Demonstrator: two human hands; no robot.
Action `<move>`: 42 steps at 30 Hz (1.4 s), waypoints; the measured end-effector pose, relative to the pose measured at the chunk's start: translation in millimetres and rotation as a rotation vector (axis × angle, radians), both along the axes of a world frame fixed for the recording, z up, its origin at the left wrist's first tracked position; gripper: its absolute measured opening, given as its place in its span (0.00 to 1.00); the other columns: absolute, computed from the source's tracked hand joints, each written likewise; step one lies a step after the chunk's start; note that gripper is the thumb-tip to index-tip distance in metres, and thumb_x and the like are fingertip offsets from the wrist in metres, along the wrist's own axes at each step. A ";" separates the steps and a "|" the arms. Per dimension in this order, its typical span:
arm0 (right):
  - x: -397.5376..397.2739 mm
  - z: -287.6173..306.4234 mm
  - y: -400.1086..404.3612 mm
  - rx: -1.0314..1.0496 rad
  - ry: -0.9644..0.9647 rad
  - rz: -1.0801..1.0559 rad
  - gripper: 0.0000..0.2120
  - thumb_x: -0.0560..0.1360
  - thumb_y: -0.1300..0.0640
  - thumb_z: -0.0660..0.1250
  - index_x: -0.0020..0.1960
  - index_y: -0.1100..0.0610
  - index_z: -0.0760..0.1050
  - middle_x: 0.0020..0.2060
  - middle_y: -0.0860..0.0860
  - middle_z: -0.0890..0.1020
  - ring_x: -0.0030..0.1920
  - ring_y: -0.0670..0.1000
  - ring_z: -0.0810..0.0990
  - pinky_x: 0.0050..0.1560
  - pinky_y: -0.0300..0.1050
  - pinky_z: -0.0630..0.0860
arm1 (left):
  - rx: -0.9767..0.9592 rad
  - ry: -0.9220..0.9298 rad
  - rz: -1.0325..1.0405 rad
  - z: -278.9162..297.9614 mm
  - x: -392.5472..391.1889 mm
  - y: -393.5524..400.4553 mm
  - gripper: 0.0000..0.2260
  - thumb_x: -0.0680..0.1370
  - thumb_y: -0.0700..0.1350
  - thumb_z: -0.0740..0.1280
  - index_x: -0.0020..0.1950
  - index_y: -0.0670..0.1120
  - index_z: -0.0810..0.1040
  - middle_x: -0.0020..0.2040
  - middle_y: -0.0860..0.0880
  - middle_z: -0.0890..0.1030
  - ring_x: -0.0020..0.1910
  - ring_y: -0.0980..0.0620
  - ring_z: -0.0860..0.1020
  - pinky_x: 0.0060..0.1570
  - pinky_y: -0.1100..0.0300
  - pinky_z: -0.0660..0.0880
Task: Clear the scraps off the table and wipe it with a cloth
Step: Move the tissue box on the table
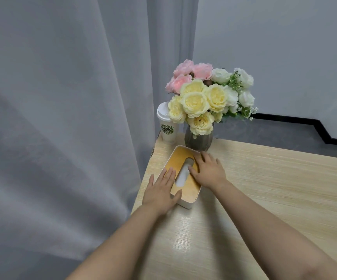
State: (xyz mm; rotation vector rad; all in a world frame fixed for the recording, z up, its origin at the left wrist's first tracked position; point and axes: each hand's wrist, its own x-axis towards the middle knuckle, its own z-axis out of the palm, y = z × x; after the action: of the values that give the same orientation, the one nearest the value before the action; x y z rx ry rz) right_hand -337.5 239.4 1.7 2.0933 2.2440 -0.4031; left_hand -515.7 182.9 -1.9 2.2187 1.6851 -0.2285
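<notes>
Right now both hands sit on the tissue box [183, 174], which lies on the light wood-grain bench [264, 188] near its far left corner. Box has a white body and an orange-tan wooden lid with an oval slot; white tissue shows inside the slot. Left hand [161, 190] lies flat on the box's near left part, fingers straight and spread over the lid, thumb along the near edge of the lid; nothing gripped. Right hand [208, 168] lies flat on the right side of the lid, fingers straight and pointing toward the slot, thumb touching the slot's right edge; also nothing gripped. Both bare forearms run from the bottom of the view up to the box.

Just behind the box stands a grey faceted vase [199, 141] holding a bouquet [208, 96] of pale yellow, pink and white flowers with some green sprigs. Vase nearly touches the box's far end; contact cannot be told. Left of the vase, behind the box, a white paper coffee cup [167, 126] with a white lid and a green round logo stands upright at the bench's far left corner. Grey curtain [62, 118] hangs left of the box, beyond the bench edge. Grey wall with a black baseboard [297, 122] runs behind the vase. No cloth or scraps visible on the bench around the box.
</notes>
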 end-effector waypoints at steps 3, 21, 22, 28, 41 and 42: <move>2.7 -1.3 -17.5 0.013 0.014 -0.071 0.30 0.79 0.40 0.49 0.76 0.52 0.52 0.75 0.54 0.56 0.74 0.54 0.55 0.72 0.53 0.55 | 0.032 0.068 -0.118 5.0 -13.9 16.6 0.29 0.81 0.59 0.46 0.77 0.52 0.40 0.77 0.57 0.39 0.75 0.59 0.38 0.72 0.51 0.35; -6.4 -5.8 -31.3 0.032 0.121 0.056 0.30 0.81 0.44 0.49 0.77 0.57 0.45 0.77 0.51 0.46 0.76 0.50 0.44 0.73 0.43 0.47 | 0.073 -0.041 0.124 -5.8 10.1 -24.8 0.24 0.83 0.53 0.41 0.77 0.50 0.41 0.78 0.48 0.39 0.76 0.50 0.37 0.73 0.53 0.38; -8.3 -6.8 -35.6 0.039 0.102 0.038 0.30 0.81 0.44 0.49 0.77 0.57 0.45 0.77 0.52 0.46 0.76 0.51 0.44 0.74 0.44 0.47 | 0.072 -0.042 0.107 -6.4 7.1 -23.0 0.23 0.83 0.53 0.41 0.77 0.50 0.41 0.77 0.48 0.38 0.76 0.50 0.37 0.73 0.53 0.38; -23.9 -9.5 -60.2 0.013 0.010 -0.099 0.34 0.80 0.42 0.37 0.73 0.66 0.60 0.73 0.62 0.61 0.74 0.59 0.58 0.72 0.49 0.58 | 0.052 -0.008 -0.103 -4.4 -18.6 1.4 0.22 0.83 0.53 0.42 0.77 0.54 0.41 0.77 0.53 0.38 0.76 0.54 0.37 0.73 0.50 0.39; -9.3 -12.7 -68.6 0.021 0.179 -0.130 0.35 0.80 0.41 0.50 0.76 0.61 0.42 0.76 0.55 0.42 0.76 0.52 0.42 0.74 0.45 0.45 | 0.006 -0.136 0.053 -3.3 -29.7 18.4 0.29 0.82 0.55 0.47 0.77 0.45 0.38 0.77 0.48 0.36 0.76 0.53 0.38 0.73 0.56 0.41; -9.1 -13.3 -68.9 0.026 0.182 -0.127 0.35 0.80 0.41 0.50 0.76 0.61 0.42 0.76 0.55 0.41 0.76 0.52 0.43 0.74 0.45 0.46 | 0.004 -0.131 0.055 -3.6 -29.4 18.7 0.29 0.82 0.55 0.47 0.77 0.44 0.38 0.77 0.48 0.36 0.76 0.53 0.38 0.73 0.57 0.40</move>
State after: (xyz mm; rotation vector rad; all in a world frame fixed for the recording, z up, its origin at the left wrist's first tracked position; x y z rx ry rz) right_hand -346.6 170.5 -11.5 2.3076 2.2260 -0.5970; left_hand -545.1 201.5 -5.5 2.1366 1.6743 -0.0645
